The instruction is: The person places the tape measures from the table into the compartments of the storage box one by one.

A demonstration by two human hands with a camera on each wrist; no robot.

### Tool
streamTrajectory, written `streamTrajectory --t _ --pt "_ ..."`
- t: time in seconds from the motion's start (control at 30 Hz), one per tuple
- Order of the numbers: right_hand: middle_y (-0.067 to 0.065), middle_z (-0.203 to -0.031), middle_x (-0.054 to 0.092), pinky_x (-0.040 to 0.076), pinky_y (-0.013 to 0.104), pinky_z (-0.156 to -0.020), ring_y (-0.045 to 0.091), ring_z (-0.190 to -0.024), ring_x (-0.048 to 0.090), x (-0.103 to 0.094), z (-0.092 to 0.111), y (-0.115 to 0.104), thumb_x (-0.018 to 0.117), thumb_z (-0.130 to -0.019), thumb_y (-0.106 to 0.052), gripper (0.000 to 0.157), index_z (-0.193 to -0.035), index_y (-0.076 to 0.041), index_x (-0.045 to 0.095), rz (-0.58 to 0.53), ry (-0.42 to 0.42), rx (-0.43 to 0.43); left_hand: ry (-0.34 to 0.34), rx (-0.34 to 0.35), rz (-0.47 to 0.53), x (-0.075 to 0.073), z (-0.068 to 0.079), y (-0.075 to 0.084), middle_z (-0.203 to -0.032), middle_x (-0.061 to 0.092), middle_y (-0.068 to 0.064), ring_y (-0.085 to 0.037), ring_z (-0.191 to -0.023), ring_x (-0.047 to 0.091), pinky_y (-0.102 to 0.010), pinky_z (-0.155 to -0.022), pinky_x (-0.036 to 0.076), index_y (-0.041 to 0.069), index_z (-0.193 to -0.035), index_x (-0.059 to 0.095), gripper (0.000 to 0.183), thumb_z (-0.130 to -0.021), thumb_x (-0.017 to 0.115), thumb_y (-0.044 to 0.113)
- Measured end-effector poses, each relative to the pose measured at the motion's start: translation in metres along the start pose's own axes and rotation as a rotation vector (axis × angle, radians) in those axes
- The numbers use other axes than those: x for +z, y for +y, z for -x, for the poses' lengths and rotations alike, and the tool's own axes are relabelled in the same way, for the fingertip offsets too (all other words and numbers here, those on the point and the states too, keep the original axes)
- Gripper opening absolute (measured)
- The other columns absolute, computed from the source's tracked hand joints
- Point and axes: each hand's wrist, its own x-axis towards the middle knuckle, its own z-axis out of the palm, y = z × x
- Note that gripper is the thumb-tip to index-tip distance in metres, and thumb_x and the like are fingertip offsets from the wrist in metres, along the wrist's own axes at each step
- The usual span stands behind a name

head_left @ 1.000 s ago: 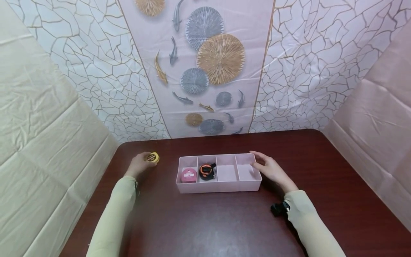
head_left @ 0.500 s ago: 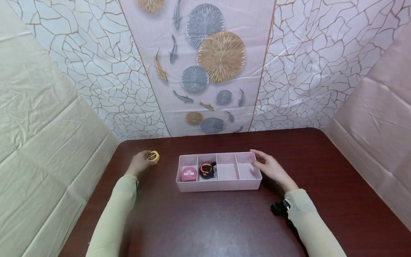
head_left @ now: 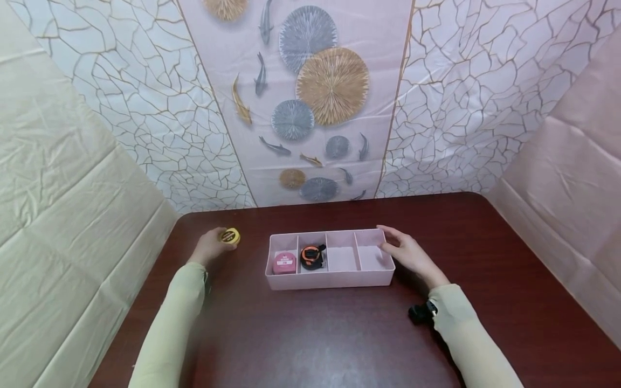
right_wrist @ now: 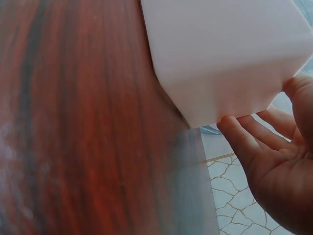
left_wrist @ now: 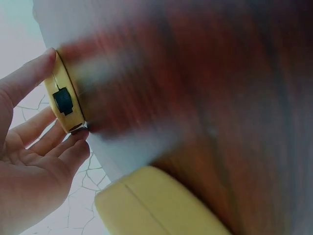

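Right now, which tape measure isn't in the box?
The yellow tape measure, held in the left hand; the pink one and black-and-orange one sit inside the box.

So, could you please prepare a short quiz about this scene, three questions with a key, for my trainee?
1. True or false: the pink tape measure lies in the leftmost compartment of the tray.
2. Fill in the missing colour: the left hand holds a ... tape measure.
3. Which part of the tray does the right hand touch?
A) its left end
B) its right end
C) the middle of its front wall

Key: 1. True. 2. Yellow. 3. B.
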Motion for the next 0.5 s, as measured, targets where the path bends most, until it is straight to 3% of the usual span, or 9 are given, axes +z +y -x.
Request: streamTrajectory --t 0.23,0.5 --pt "0.027 -0.145 0.05 0.042 0.056 -0.105 0.042 -0.129 0.052 -0.0002 -0.0013 -0.0001 0.062 -0.098 -0.008 0.053 -0.148 -0.001 0.047 0.002 -0.007 -0.005 0.004 -0.013 0.02 0.0027 0.0006 0.0034 -0.134 0.055 -0.033 -0.044 -0.117 0.056 -0.056 -0.1 0.044 -0.014 -0.141 0.045 0.067 -0.089 0.075 0.016" --pt "0.027 -0.143 0.052 0.042 0.056 -0.105 0.043 -0.128 0.053 0.001 -0.0008 -0.0014 0.062 -0.098 -0.008 0.052 -0.147 0.001 0.047 -0.001 0.003 -0.004 -0.003 0.019 -0.012 -0.0003 0.0009 0.0071 -0.131 0.057 -0.032 -0.043 -0.115 0.057 -0.056 -0.1 0.045 -0.014 -0.138 0.048 0.066 -0.087 0.076 0.017"
